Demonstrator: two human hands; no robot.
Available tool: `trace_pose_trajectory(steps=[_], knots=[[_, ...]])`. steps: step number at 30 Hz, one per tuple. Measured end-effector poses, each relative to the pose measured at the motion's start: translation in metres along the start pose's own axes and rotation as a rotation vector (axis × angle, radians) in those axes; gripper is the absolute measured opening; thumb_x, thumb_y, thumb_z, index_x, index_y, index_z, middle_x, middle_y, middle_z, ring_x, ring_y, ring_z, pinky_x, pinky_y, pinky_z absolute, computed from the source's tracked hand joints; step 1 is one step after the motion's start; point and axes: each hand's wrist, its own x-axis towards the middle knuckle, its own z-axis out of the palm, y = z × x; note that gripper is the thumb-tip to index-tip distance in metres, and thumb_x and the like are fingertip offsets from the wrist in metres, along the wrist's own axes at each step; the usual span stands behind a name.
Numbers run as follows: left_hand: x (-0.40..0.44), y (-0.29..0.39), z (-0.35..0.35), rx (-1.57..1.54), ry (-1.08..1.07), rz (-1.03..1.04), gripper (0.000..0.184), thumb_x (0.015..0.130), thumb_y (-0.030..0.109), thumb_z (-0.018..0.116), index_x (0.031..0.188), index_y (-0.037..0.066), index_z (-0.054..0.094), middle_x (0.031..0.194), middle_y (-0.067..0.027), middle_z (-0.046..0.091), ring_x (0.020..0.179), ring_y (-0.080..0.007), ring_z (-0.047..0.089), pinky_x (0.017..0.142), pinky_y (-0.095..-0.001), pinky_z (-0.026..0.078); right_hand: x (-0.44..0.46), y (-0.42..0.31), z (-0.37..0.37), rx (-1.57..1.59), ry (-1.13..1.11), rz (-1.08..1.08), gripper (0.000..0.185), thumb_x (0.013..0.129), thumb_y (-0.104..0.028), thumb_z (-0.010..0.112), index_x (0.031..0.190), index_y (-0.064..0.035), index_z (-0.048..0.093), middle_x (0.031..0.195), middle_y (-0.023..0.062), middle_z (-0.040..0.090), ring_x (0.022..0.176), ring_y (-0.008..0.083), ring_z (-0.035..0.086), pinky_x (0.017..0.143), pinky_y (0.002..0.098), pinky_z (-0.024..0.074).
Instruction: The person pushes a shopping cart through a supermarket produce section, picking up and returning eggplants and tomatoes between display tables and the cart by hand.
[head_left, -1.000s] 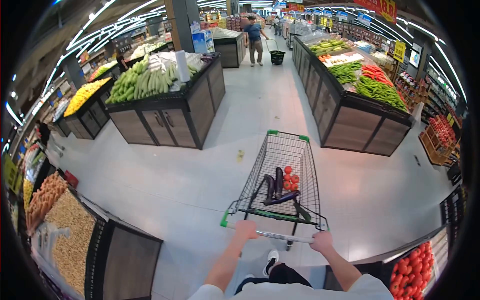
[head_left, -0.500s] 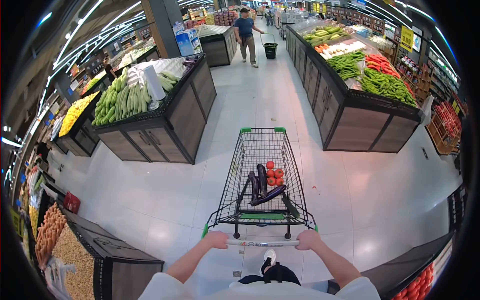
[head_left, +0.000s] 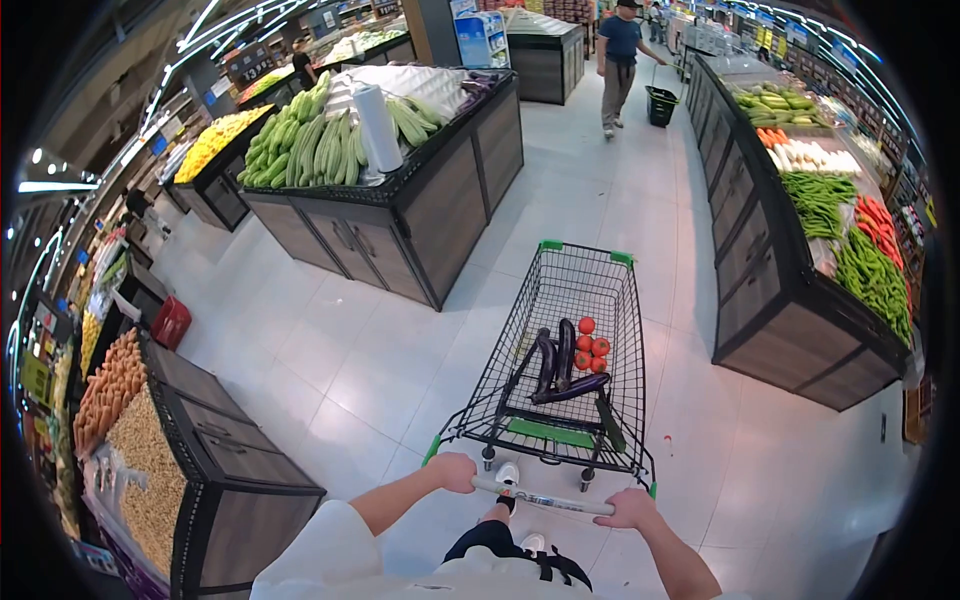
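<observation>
My left hand [head_left: 457,473] is wrapped round the left end of the shopping cart's handle bar [head_left: 545,496]. Round its right end, my right hand [head_left: 630,508] is closed too. Ahead of the bar stands the black wire shopping cart [head_left: 497,395] with green corners. Inside it lie several dark eggplants [head_left: 564,350], some upright-leaning and one across. Beside them sits a cluster of red tomatoes [head_left: 592,346]. A dark green, long vegetable [head_left: 609,423] rests at the near right corner of the basket.
A stand of long green gourds [head_left: 335,145] is at front left. Along the right runs a stand with green peppers [head_left: 870,275]. Carrots [head_left: 108,385] fill a stand at near left, close to a red basket [head_left: 171,322]. A person [head_left: 619,65] pulls a black basket [head_left: 661,105] in the aisle.
The view has turned left, so the stands and cart appear farther right and tilted. The person with the basket looks nearer. Both hands stay on the bar.
</observation>
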Motion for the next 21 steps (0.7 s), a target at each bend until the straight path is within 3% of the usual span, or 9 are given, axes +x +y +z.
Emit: trace_pose_trajectory(steps=[4, 6, 9, 21], knots=[[0.028, -0.028, -0.046, 0.026, 0.043, 0.05, 0.03, 0.075, 0.034, 0.065, 0.092, 0.012, 0.077, 0.091, -0.0149, 0.075, 0.089, -0.0343, 0.072, 0.079, -0.0467, 0.059, 0.051, 0.013, -0.029, -0.039, 0.017, 0.1, 0.041, 0.078, -0.051, 0.06, 0.101, -0.0215, 0.079, 0.1, 0.007, 0.076, 0.097, 0.029, 0.072, 0.083, 0.0417, 0.0575], [0.034, -0.032, -0.068, -0.002, -0.027, -0.029, 0.03, 0.075, 0.033, 0.065, 0.094, 0.013, 0.077, 0.092, -0.0142, 0.075, 0.089, -0.0338, 0.072, 0.079, -0.0461, 0.059, 0.065, 0.006, -0.035, -0.015, -0.04, 0.177, 0.04, 0.079, -0.048, 0.06, 0.101, -0.0213, 0.079, 0.1, 0.0075, 0.076, 0.098, 0.0294, 0.072, 0.084, 0.0417, 0.0575], [0.06, -0.06, -0.093, -0.018, -0.07, 0.022, 0.03, 0.075, 0.032, 0.065, 0.096, 0.014, 0.077, 0.094, -0.0136, 0.075, 0.09, -0.0338, 0.072, 0.079, -0.0457, 0.059, 0.094, 0.013, -0.071, 0.01, -0.159, 0.248, 0.037, 0.078, -0.043, 0.061, 0.101, -0.0197, 0.079, 0.103, 0.0084, 0.076, 0.099, 0.0295, 0.072, 0.086, 0.0425, 0.0573], [0.146, -0.107, -0.212, 0.009, -0.246, 0.006, 0.033, 0.075, 0.037, 0.068, 0.098, 0.014, 0.077, 0.096, -0.0132, 0.075, 0.092, -0.0327, 0.073, 0.08, -0.0463, 0.059, 0.188, 0.07, -0.193, 0.17, -0.343, 0.117, 0.041, 0.074, -0.034, 0.06, 0.106, -0.0144, 0.077, 0.107, 0.0143, 0.074, 0.102, 0.0342, 0.071, 0.09, 0.0452, 0.0569]])
